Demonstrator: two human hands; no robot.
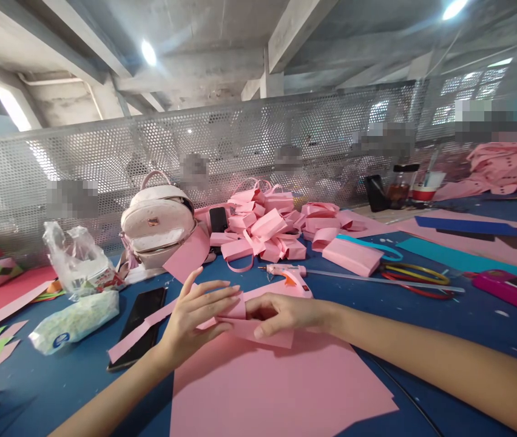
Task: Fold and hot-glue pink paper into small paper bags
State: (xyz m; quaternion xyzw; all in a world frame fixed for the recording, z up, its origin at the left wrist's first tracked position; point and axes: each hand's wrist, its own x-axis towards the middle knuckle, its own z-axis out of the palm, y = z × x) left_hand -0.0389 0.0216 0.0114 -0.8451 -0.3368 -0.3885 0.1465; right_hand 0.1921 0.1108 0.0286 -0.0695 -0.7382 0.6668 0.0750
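A: How are the 2 hands placed?

B: At the centre of the frame, a folded pink paper piece [246, 329] is gripped by the right hand [291, 312], thumb in front, fingers curled behind. The left hand [195, 312] is laid against the same piece with its fingers straight and thumb parted; whether anything is pinched there cannot be told.

A: And around them?

B: Below, at lower centre, a large pink sheet [277, 388] is spread flat. Just above the right hand, a glue gun [286, 270] has been laid down. Left of centre, a dark phone [138, 315] is crossed by a pink strip [131, 341].

A: How much seems done?

B: Above centre, folded pink pieces are heaped [267, 224]; loop handles are seen on some, so those may be judged well advanced. The held piece seems only partly shaped, with no handle visible. The large sheet appears unfolded. How many are left cannot be told.

A: Farther out?

B: The heap is flanked on its left by a pale backpack [156, 221], and a perforated panel [222, 139] is seen behind.
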